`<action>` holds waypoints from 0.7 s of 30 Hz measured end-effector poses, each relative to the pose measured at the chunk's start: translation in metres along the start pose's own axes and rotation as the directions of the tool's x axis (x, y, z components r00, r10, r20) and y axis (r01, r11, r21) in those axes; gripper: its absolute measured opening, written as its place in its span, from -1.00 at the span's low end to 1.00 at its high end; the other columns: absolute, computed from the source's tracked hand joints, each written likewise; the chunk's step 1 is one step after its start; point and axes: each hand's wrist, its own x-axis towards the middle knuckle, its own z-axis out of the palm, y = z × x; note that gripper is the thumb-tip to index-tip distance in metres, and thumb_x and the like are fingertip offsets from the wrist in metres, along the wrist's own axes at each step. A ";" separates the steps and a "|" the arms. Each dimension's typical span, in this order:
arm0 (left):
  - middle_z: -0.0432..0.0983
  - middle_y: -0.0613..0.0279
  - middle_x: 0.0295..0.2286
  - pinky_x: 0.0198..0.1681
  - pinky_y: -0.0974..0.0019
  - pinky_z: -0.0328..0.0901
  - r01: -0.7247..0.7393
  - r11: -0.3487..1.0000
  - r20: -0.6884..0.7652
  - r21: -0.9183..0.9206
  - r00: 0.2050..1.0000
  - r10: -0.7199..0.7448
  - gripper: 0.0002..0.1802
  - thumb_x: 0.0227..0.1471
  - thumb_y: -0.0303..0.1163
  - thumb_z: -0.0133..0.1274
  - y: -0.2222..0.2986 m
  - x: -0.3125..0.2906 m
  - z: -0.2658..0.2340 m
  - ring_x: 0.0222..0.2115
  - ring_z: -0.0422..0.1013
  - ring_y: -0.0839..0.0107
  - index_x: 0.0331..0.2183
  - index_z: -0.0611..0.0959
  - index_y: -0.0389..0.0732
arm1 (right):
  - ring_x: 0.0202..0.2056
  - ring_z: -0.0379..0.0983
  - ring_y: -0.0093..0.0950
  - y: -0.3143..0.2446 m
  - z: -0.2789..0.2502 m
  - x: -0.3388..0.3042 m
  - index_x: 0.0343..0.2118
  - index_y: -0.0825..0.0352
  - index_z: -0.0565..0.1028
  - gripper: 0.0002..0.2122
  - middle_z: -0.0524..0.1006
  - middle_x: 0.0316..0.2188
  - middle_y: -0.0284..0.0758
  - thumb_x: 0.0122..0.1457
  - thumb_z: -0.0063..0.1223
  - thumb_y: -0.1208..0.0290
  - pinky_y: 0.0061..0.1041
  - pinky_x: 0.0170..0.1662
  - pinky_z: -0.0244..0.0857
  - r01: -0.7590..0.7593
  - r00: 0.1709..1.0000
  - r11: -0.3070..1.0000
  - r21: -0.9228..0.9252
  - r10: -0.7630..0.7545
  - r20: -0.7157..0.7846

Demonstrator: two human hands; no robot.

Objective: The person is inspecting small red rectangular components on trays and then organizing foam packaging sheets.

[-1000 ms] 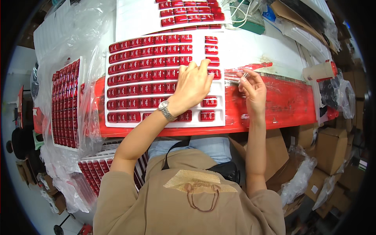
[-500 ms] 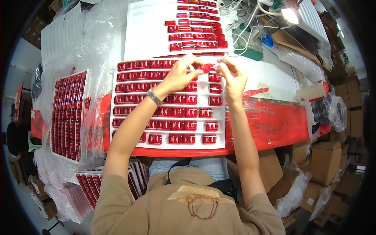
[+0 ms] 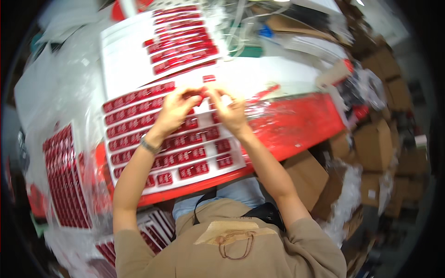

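A small red rectangular sticker [image 3: 200, 94], glossy and blurred by motion, sits pinched between the fingertips of both hands above the upper part of a white backing sheet filled with rows of red rectangular stickers [image 3: 160, 139]. That sheet lies flat on the red-topped bench [image 3: 296, 123], its rows running slightly uphill to the right; several slots near its right edge show bare white. One loose red sticker [image 3: 209, 78] lies just beyond the hands, near the gap between this sheet and a second white sheet with fewer rows of red stickers [image 3: 157, 51] farther back.

The left hand [image 3: 174, 111] reaches in from the lower left, forearm stretched across the sheet, a metal wristwatch [image 3: 149, 147] on the wrist; its grip is closed on the small sticker with thumb and forefinger. The right hand [image 3: 229, 111] comes from the lower right, knuckles up, fingers curled, its grip closed on the same sticker from the other side. The fingertips of both hands meet, touching.

To the left, a clear plastic-wrapped sheet of red stickers [image 3: 62, 176] rests beside the bench. Brown cardboard boxes [image 3: 371, 139] stand stacked at the right.
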 end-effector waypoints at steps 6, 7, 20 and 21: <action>0.37 -0.01 -0.31 -0.13 0.20 0.24 -0.281 0.510 0.079 0.813 0.921 0.382 -0.73 -0.06 -0.49 0.03 -0.011 0.025 -0.050 -0.25 0.34 0.12 -0.23 0.49 -0.35 | -0.14 0.35 -0.17 -0.016 -0.017 -0.030 -0.14 0.41 0.42 -0.67 0.41 -0.17 -0.08 0.01 0.12 0.42 -0.31 -0.06 0.24 0.174 0.980 0.897 -0.407 -0.117 0.160; 0.35 -0.08 -0.29 -0.07 0.16 0.19 -0.221 0.427 0.106 0.877 0.955 0.276 -0.72 -0.06 -0.52 0.00 -0.016 0.030 -0.058 -0.20 0.29 0.03 -0.22 0.48 -0.35 | -0.20 0.37 -0.18 -0.017 -0.021 -0.036 -0.21 0.40 0.44 -0.72 0.44 -0.24 -0.10 0.00 0.12 0.44 -0.32 -0.11 0.26 0.118 0.986 0.905 -0.408 -0.059 0.155; 0.33 0.02 -0.36 -0.24 0.19 0.24 -0.373 0.387 0.350 0.843 0.928 0.131 -0.77 -0.04 -0.52 0.04 -0.047 0.084 -0.050 -0.33 0.33 0.11 -0.29 0.48 -0.43 | -0.37 0.46 -0.24 -0.054 -0.118 -0.171 -0.36 0.38 0.53 -0.83 0.52 -0.43 -0.14 0.05 0.02 0.40 -0.34 -0.27 0.32 -0.311 0.950 0.814 -0.491 0.248 -0.191; 0.33 0.00 -0.35 -0.20 0.18 0.23 -0.323 0.387 0.310 0.864 0.946 0.097 -0.77 -0.04 -0.52 0.03 -0.044 0.081 -0.047 -0.32 0.33 0.09 -0.27 0.48 -0.42 | -0.35 0.46 -0.25 -0.055 -0.129 -0.188 -0.35 0.38 0.53 -0.83 0.53 -0.41 -0.16 0.04 0.04 0.40 -0.35 -0.27 0.33 -0.315 0.944 0.797 -0.515 0.208 -0.256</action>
